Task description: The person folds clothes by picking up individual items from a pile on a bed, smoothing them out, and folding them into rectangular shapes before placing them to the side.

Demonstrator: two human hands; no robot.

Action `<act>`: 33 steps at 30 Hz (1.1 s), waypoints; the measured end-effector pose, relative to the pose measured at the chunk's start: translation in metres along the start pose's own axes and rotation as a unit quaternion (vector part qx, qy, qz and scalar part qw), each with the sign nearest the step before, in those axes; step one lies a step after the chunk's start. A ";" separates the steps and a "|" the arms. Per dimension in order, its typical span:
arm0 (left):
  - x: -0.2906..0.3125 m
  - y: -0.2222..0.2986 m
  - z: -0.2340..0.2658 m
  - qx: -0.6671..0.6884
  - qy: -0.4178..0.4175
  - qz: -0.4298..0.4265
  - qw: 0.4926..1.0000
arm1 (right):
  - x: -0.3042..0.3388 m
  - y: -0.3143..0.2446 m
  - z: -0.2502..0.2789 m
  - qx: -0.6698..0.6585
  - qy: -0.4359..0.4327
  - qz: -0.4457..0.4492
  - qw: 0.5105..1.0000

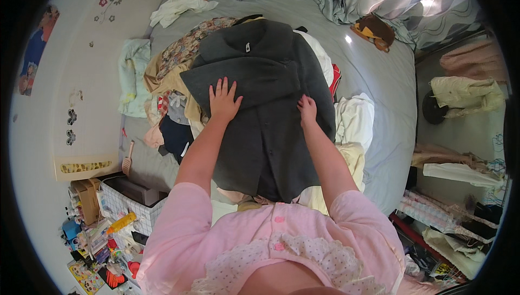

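A dark grey coat point(244, 138) lies front side up on a heap of clothes, its collar away from me and its hem toward me. One sleeve point(244, 81) is folded across the chest. My left hand point(225, 100) rests flat on that sleeve near its cuff end, fingers spread. My right hand point(307, 109) is closed, its fingers pinching the coat's cloth on the right side of the front. Both forearms reach over the coat's lower part.
The heap lies on a bed with a grey sheet point(387, 132). Around the coat are a mint towel point(134, 73), a patterned brown garment point(187, 43) and white clothes point(355, 116). A brown bag point(374, 32) sits far right. A clothes rack point(460, 170) stands right; a cluttered shelf point(103, 246) stands left.
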State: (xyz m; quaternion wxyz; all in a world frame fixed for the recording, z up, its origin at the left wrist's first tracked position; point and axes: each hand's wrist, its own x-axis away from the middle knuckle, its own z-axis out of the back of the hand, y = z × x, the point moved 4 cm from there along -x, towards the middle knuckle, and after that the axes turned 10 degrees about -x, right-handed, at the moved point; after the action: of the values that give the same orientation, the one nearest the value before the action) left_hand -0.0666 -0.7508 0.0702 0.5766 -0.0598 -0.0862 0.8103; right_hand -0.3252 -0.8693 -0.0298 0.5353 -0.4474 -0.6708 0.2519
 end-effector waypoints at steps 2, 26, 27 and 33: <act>0.002 0.006 0.003 -0.009 -0.005 0.007 1.000 | -0.004 0.023 0.053 -0.106 0.081 -0.073 0.988; -0.004 0.030 0.037 0.323 0.044 0.018 0.945 | 0.018 -0.176 0.026 0.043 0.113 0.432 0.894; -0.015 0.036 0.044 0.328 0.044 0.015 0.944 | 0.018 -0.171 0.006 0.109 0.085 0.456 0.879; -0.025 0.032 0.080 0.928 -0.095 0.116 0.342 | 0.077 -0.121 -0.117 0.251 -0.211 0.525 0.785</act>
State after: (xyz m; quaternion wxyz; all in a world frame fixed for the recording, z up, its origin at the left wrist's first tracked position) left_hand -0.1041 -0.7907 0.1420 0.1506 0.5816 0.6743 0.4294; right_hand -0.2567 -0.8766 0.1425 0.2587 -0.5158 -0.3414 0.7420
